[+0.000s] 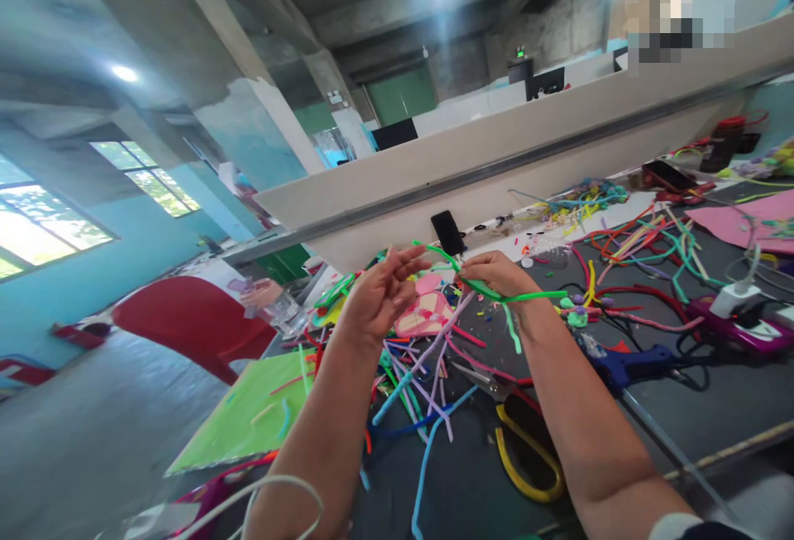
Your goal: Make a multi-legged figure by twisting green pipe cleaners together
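Green pipe cleaners (pixel 534 297) are pinched in my right hand (pixel 496 274), above the middle of the cluttered dark table. One end arches leftward and another sticks out to the right past my wrist; a lighter green piece (pixel 512 330) hangs below. My left hand (pixel 385 290) is beside them, fingers apart and partly curled, its fingertips close to the arching end. Whether they touch it I cannot tell. Beneath my hands lie a pink patterned piece (pixel 428 314) and loose purple and blue pipe cleaners (pixel 428 395). Scissors with yellow-and-black handles (pixel 527 494) rest near my right forearm.
A blue glue gun (pixel 633 364) and a purple power strip (pixel 744 327) with cords lie right. A phone (pixel 447 232) leans against the partition (pixel 397 201). A green sheet (pixel 239 416) covers the left corner, near a clear bottle (pixel 285 308) and red chair (pixel 186 321).
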Motion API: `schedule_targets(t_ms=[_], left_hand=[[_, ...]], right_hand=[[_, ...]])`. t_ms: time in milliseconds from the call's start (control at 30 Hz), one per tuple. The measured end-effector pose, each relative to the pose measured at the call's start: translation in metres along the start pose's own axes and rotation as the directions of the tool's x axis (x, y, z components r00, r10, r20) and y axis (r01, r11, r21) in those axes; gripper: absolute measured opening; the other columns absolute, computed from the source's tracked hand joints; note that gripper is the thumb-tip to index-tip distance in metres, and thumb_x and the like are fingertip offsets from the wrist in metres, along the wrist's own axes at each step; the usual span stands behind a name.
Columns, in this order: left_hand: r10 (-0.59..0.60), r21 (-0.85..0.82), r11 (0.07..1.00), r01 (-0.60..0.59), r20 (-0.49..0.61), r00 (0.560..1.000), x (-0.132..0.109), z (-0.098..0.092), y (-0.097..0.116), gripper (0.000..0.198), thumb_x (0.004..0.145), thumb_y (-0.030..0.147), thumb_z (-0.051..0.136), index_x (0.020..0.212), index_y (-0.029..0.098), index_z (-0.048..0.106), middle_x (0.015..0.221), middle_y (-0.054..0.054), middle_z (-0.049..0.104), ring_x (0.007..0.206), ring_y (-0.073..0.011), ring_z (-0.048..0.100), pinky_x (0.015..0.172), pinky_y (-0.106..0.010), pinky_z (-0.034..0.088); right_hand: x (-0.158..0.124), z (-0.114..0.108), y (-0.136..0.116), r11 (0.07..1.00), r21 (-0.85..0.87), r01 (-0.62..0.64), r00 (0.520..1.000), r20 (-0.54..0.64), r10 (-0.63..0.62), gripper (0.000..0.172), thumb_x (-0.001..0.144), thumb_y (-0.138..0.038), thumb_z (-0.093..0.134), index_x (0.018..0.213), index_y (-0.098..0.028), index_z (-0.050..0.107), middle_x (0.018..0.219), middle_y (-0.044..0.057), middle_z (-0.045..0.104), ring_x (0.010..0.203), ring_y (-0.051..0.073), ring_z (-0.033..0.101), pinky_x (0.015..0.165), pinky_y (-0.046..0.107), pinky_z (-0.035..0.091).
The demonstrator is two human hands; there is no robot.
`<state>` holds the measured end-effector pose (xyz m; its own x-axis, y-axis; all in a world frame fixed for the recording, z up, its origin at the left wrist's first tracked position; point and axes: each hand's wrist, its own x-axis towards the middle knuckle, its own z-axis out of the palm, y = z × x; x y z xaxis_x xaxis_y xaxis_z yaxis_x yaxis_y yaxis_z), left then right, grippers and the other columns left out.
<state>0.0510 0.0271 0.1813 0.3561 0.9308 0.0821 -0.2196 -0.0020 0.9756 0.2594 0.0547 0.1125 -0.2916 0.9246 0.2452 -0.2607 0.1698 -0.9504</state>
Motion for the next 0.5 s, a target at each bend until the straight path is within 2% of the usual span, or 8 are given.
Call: schedule_targets(t_ms=[33,100,167,267,367,500], left_hand=[[0.060,-0.002,0.998,-0.060,-0.052,0.997,-0.004,-0.001,-0.003,0.035,0.077,0.039,0.064,0.102,0.015,0.067,0.081,-0.006,0.069,0.037,-0.0008,0.035,0.036,-0.017,0.030],[0.103,0.064,0.993,-0.096,-0.117,0.988,-0.010,-0.001,-0.015,0.030,0.074,0.035,0.069,0.095,0.014,0.068,0.076,-0.005,0.068,0.046,-0.0047,0.049,0.044,-0.018,0.039],[0.035,0.193,0.981,-0.013,-0.113,0.993,-0.014,0.004,-0.033,0.030,0.069,0.033,0.074,0.089,0.013,0.069,0.074,-0.005,0.068,0.058,-0.0101,0.060,0.052,-0.020,0.046],[0.045,0.287,0.958,0.007,-0.173,0.984,-0.014,0.019,-0.062,0.038,0.063,0.033,0.078,0.095,0.013,0.070,0.087,-0.008,0.070,0.075,-0.0157,0.065,0.066,-0.025,0.051],[0.102,0.140,0.987,-0.080,-0.155,0.983,-0.006,0.033,-0.078,0.039,0.065,0.034,0.078,0.098,0.016,0.069,0.096,-0.007,0.070,0.085,-0.0173,0.064,0.075,-0.028,0.051],[0.118,-0.120,0.983,-0.139,-0.163,0.979,0.007,0.042,-0.085,0.031,0.064,0.031,0.079,0.089,0.015,0.070,0.085,-0.004,0.069,0.077,-0.0134,0.064,0.078,-0.029,0.051]], right_hand=[[0.001,-0.003,0.001,0.999,0.035,-0.006,1.000,-0.016,0.007,0.021,0.057,-0.031,0.072,0.068,-0.012,0.072,0.053,0.003,0.065,0.048,0.010,0.054,0.047,0.022,0.035],[0.003,-0.007,0.003,0.997,0.082,-0.008,0.999,-0.040,0.011,0.021,0.054,-0.030,0.074,0.066,-0.012,0.073,0.053,0.003,0.065,0.048,0.010,0.055,0.047,0.021,0.036],[0.004,-0.009,0.003,0.994,0.108,-0.012,0.999,-0.040,0.016,0.022,0.053,-0.029,0.075,0.066,-0.012,0.072,0.054,0.003,0.066,0.049,0.011,0.056,0.048,0.021,0.037],[0.005,-0.008,0.002,0.994,0.103,-0.037,0.999,-0.015,0.038,0.021,0.053,-0.029,0.074,0.065,-0.013,0.072,0.053,0.002,0.066,0.050,0.011,0.057,0.049,0.021,0.040],[0.005,-0.004,0.003,0.997,0.066,-0.050,0.998,0.047,0.047,0.018,0.054,-0.029,0.074,0.063,-0.013,0.071,0.054,0.001,0.065,0.052,0.011,0.057,0.053,0.021,0.042],[0.002,0.004,0.002,0.998,0.022,-0.054,0.993,0.103,0.051,0.020,0.056,-0.031,0.075,0.060,-0.012,0.070,0.057,0.002,0.065,0.055,0.011,0.056,0.055,0.022,0.043]])
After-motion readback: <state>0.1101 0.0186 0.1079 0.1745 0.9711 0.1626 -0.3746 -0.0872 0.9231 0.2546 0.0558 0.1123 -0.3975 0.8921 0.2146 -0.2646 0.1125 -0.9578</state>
